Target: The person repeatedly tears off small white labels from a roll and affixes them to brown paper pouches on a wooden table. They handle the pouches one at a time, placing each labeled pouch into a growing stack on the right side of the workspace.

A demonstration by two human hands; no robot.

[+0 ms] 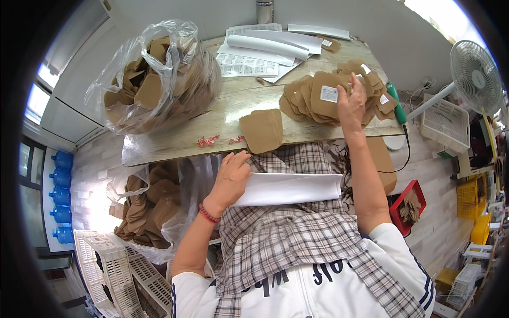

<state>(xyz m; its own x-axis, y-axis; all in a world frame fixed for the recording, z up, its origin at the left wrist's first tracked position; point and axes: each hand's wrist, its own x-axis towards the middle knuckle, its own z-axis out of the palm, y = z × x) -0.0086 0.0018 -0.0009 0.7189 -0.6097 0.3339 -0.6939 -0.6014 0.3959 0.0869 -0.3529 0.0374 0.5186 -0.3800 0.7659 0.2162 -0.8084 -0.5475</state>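
Note:
My right hand (352, 106) rests over a spread pile of brown cardboard pieces (302, 100) at the table's right, thumb and fingers apart, touching the top ones. White labels (328, 94) are stuck on some of them. My left hand (232, 174) is by the table's front edge with its fingers curled together; whatever they may grip is too small to make out. Beneath that hand, a folded white sheet (291, 188) lies across my lap. A small stack of unlabelled brown pieces (262, 131) sits just beyond it, overhanging the edge slightly.
On the table (238, 98) stand a clear plastic bag (191, 90) full of brown pieces and white paper sheets (270, 46). A green-handled tool (396, 102) with a cord lies at the right edge. Beyond are a fan (475, 74), a red bin (407, 208) and white crates (114, 270).

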